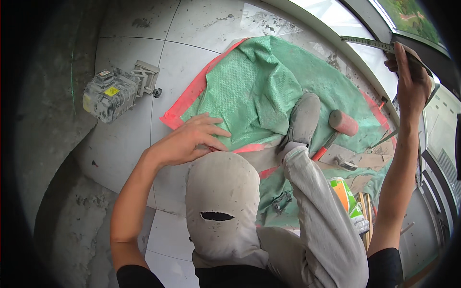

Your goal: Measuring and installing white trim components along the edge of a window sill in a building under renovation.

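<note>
My right hand (412, 79) is raised at the far right beside the window frame, its fingers closed around a narrow ruler (367, 43) with marked graduations. The ruler points left over the sill; my hand hides part of it, so I cannot tell if it is straight or a square. My left hand (194, 138) is stretched out with fingers apart, just beyond my bent knee. Its fingertips rest at the near edge of a rumpled green woven sheet (254, 91) with a red border. My shoe (305, 117) stands on that sheet.
A red-headed mallet (344, 123) lies on the sheet right of my shoe. Further back toward me are a green-and-orange container (346, 199) and wooden strips (367, 216). A dusty laser level (113, 93) on a bracket stands left on the tiled floor (129, 158).
</note>
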### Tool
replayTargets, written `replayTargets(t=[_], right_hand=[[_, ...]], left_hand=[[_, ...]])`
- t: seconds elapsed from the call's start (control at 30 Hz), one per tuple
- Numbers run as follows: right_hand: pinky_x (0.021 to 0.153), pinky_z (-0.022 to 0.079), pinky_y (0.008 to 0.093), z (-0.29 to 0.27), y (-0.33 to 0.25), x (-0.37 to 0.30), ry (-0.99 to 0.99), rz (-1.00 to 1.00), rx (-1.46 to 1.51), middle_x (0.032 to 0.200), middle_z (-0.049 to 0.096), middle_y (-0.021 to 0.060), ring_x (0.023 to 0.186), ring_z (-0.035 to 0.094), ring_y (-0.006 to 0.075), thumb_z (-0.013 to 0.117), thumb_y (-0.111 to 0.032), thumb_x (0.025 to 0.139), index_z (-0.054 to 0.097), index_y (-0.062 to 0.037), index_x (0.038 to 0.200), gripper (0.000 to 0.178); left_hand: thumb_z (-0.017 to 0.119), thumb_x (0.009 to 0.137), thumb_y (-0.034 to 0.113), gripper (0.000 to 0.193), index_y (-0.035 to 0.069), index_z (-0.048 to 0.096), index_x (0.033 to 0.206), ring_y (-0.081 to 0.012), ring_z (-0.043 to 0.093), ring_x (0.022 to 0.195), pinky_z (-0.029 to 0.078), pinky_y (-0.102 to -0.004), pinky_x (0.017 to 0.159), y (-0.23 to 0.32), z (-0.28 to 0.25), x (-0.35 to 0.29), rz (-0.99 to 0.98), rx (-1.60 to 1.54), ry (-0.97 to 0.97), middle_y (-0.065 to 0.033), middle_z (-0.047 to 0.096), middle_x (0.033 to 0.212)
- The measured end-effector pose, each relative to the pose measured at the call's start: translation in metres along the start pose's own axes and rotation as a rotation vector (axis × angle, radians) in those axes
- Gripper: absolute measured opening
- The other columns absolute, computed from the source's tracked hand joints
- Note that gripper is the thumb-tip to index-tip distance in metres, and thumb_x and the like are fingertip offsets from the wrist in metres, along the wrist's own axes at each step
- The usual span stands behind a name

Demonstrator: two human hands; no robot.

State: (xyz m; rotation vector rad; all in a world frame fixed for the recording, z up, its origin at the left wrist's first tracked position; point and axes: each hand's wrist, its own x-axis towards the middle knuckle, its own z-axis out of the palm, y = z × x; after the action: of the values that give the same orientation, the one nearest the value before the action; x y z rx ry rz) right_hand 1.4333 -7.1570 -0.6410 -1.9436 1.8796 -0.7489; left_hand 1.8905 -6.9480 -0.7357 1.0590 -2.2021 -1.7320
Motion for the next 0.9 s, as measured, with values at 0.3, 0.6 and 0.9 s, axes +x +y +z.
replayTargets(t=[0.3,0.6,0.9], right_hand=[[0.085,0.059,0.0301,-0.014,0.025,-0.002,-0.061,-0.002,0.028,0.102,0.083,0.0106,0.086,0.076,0.0161,0.073,-0.031,0.108,0.081,-0.0022,0.127,0.035],[0.076,0.059,0.0279,-0.002,0.015,-0.003,-0.033,0.001,0.196,0.091,0.082,0.0097,0.080,0.076,0.0144,0.078,-0.029,0.106,0.081,0.0020,0.114,0.033],[0.073,0.061,0.0281,0.001,0.000,-0.001,-0.037,-0.014,0.183,0.084,0.079,0.0095,0.075,0.074,0.0137,0.078,-0.025,0.106,0.079,0.0071,0.106,0.032]], left_hand=[[0.081,0.083,0.001,0.026,0.010,0.081,0.108,-0.0287,0.071,0.106,0.052,-0.0459,0.104,-0.011,0.007,0.028,-0.053,0.133,0.186,-0.0058,0.078,0.103],[0.076,0.087,0.007,0.055,0.015,0.069,0.140,-0.0335,0.059,0.139,0.045,-0.0508,0.119,-0.044,0.085,0.015,0.072,0.462,0.189,-0.0102,0.064,0.148],[0.078,0.088,0.038,0.073,0.022,0.058,0.157,-0.0300,0.038,0.160,0.021,-0.0571,0.136,-0.107,0.141,-0.024,-0.062,0.633,0.197,-0.0105,0.047,0.169]])
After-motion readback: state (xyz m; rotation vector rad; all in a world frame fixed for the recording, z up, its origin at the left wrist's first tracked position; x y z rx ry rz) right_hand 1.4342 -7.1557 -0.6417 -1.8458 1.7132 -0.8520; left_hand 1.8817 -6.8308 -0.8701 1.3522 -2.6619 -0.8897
